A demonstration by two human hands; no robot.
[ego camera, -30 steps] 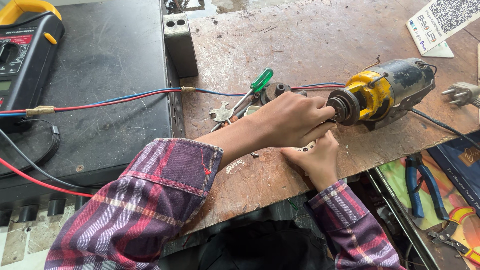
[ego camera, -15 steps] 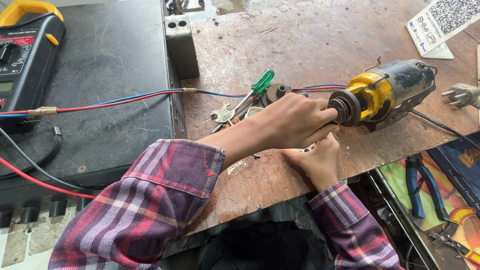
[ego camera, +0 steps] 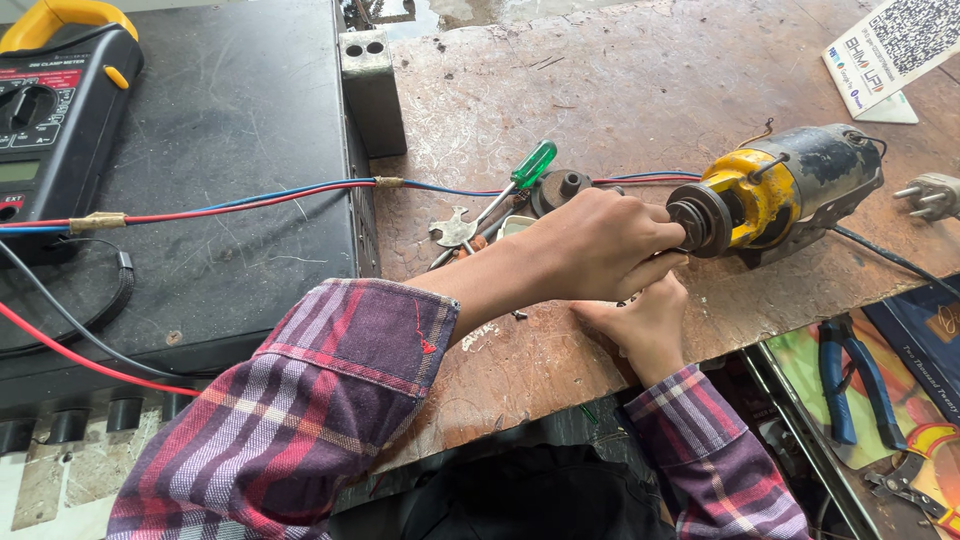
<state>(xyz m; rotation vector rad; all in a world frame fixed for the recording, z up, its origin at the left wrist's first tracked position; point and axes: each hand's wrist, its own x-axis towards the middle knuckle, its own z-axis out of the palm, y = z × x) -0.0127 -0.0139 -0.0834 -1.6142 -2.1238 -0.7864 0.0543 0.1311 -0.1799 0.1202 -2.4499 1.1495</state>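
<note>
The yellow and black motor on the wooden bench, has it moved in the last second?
No. The yellow and black motor lies in the same spot relative to the grey plug and the green-handled screwdriver; small offsets look like camera shift.

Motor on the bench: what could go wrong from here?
1. Both hands, left and right, sit at the motor shaft end, and the red and blue wires run to it; if powered, fingers could get caught.
2. The motor lies unclamped and might roll.
</note>
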